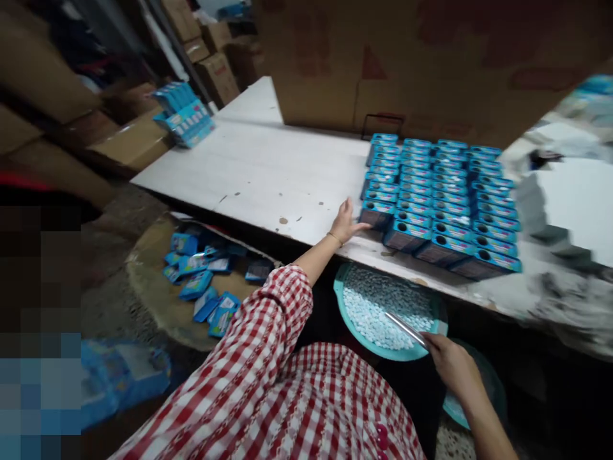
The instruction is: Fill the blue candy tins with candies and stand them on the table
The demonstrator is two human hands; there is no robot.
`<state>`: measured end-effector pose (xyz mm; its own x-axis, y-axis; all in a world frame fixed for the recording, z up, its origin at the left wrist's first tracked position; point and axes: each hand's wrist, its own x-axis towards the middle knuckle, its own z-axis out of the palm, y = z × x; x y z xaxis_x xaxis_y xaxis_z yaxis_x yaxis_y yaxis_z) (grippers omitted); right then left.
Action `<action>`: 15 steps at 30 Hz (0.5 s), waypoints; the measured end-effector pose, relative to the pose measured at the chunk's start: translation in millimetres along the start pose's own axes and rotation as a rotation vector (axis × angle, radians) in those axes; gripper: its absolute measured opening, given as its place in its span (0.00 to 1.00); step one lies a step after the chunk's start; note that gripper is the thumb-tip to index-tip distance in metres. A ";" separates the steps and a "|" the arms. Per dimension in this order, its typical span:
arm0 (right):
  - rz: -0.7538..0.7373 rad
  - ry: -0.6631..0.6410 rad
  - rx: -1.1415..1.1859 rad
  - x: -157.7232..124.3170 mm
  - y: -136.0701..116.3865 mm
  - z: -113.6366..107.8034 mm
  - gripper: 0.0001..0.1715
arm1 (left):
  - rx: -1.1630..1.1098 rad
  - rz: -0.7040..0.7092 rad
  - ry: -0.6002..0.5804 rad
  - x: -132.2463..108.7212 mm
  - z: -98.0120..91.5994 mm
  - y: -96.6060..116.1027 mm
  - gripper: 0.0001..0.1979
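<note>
Pellets look mid-scoop, wanting a level lift: your right hand grips the tool, left hand splayed by boxes.

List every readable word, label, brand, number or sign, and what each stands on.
No text can be read.
Boxes: print too small and blurred.
Display: blurred.
Loose packs: blurred.
Large carton: a red triangle; other red marks too blurred.
Back cartons: blurred.

Tabletop: we could pass between the display carton and the box rows.
Box rows: they block our left hand rightward.
Big carton: walls us off behind them.
Bowl: open to us from above; table edge crowds its far rim.
</note>
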<state>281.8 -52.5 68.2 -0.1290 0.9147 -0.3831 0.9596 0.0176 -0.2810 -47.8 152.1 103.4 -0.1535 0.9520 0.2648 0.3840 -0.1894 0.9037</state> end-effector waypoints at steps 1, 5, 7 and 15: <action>0.001 0.018 0.041 4.0 6.1 4.5 0.22 | 0.003 0.018 0.070 -7.0 -13.7 -5.6 0.41; 0.126 0.035 0.306 27.4 15.7 18.7 0.28 | 0.119 0.017 0.513 -69.5 -125.7 -45.2 0.25; 0.247 0.001 0.483 33.7 4.4 21.4 0.30 | 0.287 -0.182 0.669 -116.8 -195.4 -69.6 0.17; 0.486 -0.106 0.978 33.8 -28.8 36.9 0.28 | 0.369 -1.017 0.278 -205.9 -267.4 -130.9 0.20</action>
<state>240.6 -37.0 30.9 0.1438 0.6970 -0.7025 0.3066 -0.7063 -0.6380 -309.9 -83.3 20.6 -0.7309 0.5273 -0.4332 0.2035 0.7743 0.5992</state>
